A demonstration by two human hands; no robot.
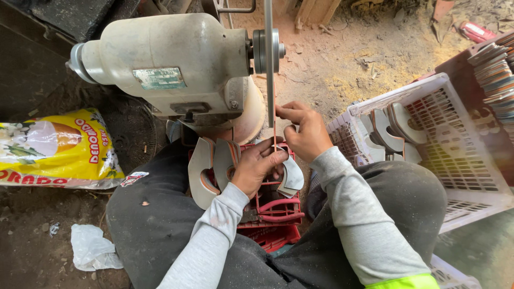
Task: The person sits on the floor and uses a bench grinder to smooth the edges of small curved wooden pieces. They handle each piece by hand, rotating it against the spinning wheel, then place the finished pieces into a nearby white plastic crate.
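From the head camera we look down on our lap, seated on a dirt floor (353,64) strewn with sawdust. Our left hand (258,167) is curled closed around a flat curved piece (292,176), white-faced with an orange edge, held over the red crate (273,211) between our knees. Our right hand (304,131) sits just above and beside the left, fingers bent and pinched on the upper part of the same piece, close against the narrow vertical belt (269,59) that runs down from the motor. How tightly the right fingers grip we cannot tell, since they hide the contact. The grey motor (166,61) stands right in front of us, with its small wheel (265,51) carrying the belt. More curved pieces (214,166) stand on edge in the red crate, touching our left wrist side. To our right a white plastic basket (460,160) holds several similar pieces. A yellow bag (56,147) lies on the ground at left, near a crumpled white wrapper (91,249).
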